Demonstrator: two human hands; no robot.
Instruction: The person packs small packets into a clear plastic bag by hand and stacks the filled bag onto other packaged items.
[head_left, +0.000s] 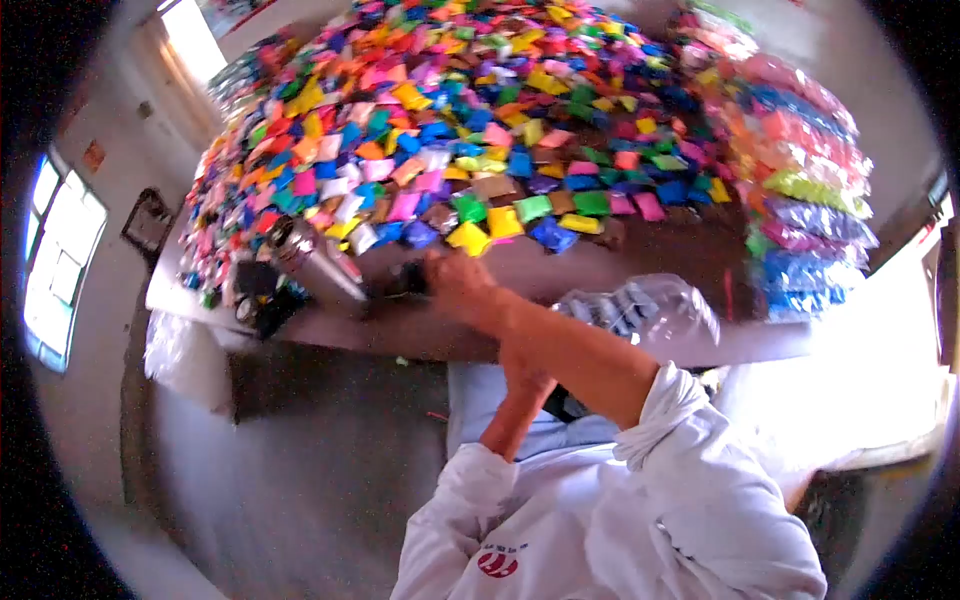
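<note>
The room had pale walls [105,140], with one paned window [65,260] on the left, and a gray floor [330,480]. One big, pale table [540,272] stood in front of the person, and its near edge was partly bare. A huge heap of small, bright packets [470,238] covered most of it, far too many to count. On the right end was one tall stack of big bags [820,190], at least six, in pink, green, purple and blue. One white plastic bag [185,360] hung by the left end. One clear bag [685,305] lay near the front edge. One shiny, silver tube [318,262] leaned at the front left. The two hands came next. The right hand [462,285] was over the front edge, just beside one small dark thing [408,278]. Its fingers were blurred, so I could not tell if it gripped anything. The left hand [525,368] was partly behind the right arm, and I could not tell if it was open or closed.
</note>
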